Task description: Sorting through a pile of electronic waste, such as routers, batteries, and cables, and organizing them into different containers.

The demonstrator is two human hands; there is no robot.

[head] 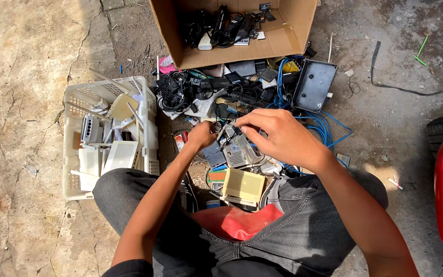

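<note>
Down between the knees, both forearms reach forward over the concrete ground [21, 56], the left hand [201, 136] curled into a fist around one end of a small grey plastic network device [236, 149]. Bent at the wrist, the right hand [278, 136] pinches its top with fingertips pressed together, just beside a white slatted plastic crate [75, 154] and below an open cardboard box [288, 36]
</note>
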